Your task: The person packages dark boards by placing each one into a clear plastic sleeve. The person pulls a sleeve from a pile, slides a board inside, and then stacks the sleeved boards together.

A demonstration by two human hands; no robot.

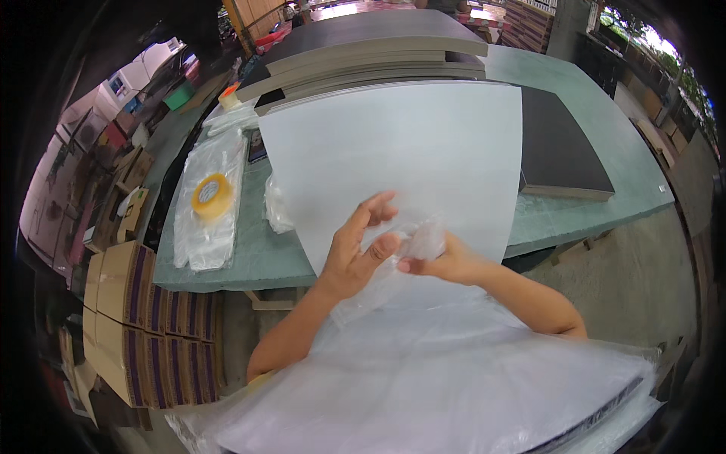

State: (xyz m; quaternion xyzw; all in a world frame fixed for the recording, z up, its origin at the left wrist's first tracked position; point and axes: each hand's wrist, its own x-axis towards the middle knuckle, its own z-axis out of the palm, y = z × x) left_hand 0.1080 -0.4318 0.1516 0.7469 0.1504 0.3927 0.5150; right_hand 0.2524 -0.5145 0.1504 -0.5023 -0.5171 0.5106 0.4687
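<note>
In the middle of the head view, my right hand (454,261) grips crumpled clear plastic film (425,237), its fingers partly hidden behind it. Just left of that, my left hand (354,253) is open, thumb and fingers apart and slightly curved, with loose film hanging beside its wrist. Both hands are above a large white sheet (408,144) that leans from the table's near edge toward the stacked panels. Below my forearms, a broad panel wrapped in clear plastic (423,386) lies close to me.
On the green table (552,72), a yellow tape roll (212,197) rests on flat clear plastic bags (204,246). Stacked dark panels (363,34) stand behind the white sheet, with another dark panel (563,140) to the right. Cardboard cartons (121,303) are piled at lower left.
</note>
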